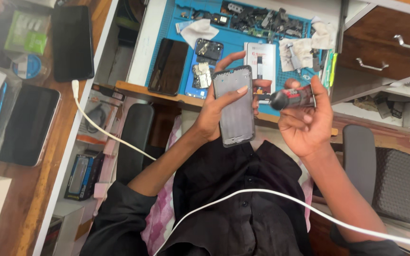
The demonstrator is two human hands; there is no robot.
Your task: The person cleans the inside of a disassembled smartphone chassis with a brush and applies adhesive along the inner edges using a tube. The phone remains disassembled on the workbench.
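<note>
Blue desk mat (236, 45) beyond both grips | left hand (214, 114) clasps grey phone frame (234, 106) | right hand (304, 125) clenches glue tube (293, 98), nozzle beside frame; squeeze gently.

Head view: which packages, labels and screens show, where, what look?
Dark glass phone screen: blue mat, unlit.
White flat box, red-black print: mat centre.
Grey phone frame: left hand.
Black-red labelled tube: right hand.
Black slab phone: wooden desk, far left.
Blue-grey carton: lower shelf.
</note>
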